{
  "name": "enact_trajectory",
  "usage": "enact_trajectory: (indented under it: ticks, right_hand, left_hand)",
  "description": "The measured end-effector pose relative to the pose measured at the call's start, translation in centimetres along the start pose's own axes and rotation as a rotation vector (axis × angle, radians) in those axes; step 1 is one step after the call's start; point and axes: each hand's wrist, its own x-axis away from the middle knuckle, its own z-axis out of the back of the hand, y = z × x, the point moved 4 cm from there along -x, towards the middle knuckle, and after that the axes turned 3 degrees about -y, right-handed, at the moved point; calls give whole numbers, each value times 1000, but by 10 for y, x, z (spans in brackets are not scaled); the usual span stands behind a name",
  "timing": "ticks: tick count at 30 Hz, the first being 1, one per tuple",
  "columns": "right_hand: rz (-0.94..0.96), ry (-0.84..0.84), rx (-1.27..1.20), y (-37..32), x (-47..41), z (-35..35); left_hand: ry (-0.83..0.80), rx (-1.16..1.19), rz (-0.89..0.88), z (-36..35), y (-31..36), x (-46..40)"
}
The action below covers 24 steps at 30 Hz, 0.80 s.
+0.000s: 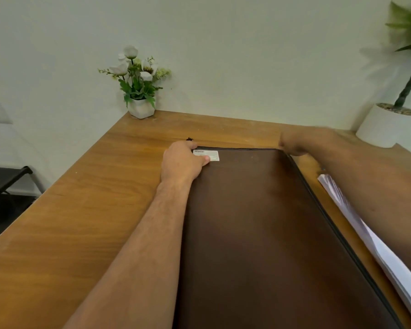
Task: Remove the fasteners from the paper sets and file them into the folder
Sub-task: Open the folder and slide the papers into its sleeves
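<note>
A dark brown zippered folder (259,229) lies closed on the wooden desk (81,210), its far edge toward the wall. My left hand (182,162) grips the folder's far left corner, thumb on top beside a small white barcode label (211,155). My right hand (297,142) is at the far right corner, fingers curled at the zipper edge; it is blurred, and what it pinches is hidden. A stack of white paper sets (375,245) lies to the right of the folder, partly under my right forearm. No fasteners are visible.
A small white pot of white flowers (141,100) stands at the desk's far left corner. A larger white pot with a green plant (384,124) stands at the far right. A black stand (5,179) is beyond the desk's left edge.
</note>
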Motion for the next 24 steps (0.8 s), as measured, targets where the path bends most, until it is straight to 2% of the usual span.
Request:
enact_trajectory:
  ticks: [4, 10, 12, 15, 17, 20, 22, 24]
  right_hand:
    - [-53, 55, 37, 0, 41, -5]
    - [-151, 15, -8, -5, 97, -21]
    - [-205, 94, -8, -6, 122, -37]
    - [-279, 265, -145, -1, 147, -48]
    - [-321, 285, -238, 5, 156, -46]
    - [-344, 274, -343, 6, 160, -46]
    - [-354, 260, -388, 7, 160, -48]
    - [-350, 227, -437, 9, 165, -50]
  left_hand:
    - [6, -14, -3, 0, 2, -1]
    - [9, -44, 9, 3, 0, -1]
    - [6, -64, -12, 5, 2, 1]
    - [0, -132, -101, 11, 14, 13]
    - [-66, -160, -135, 16, 22, 33]
    - [-252, -168, -133, 21, 23, 81]
    - [-370, -260, -135, 17, 19, 114]
    - [-389, -344, -127, 10, 11, 138]
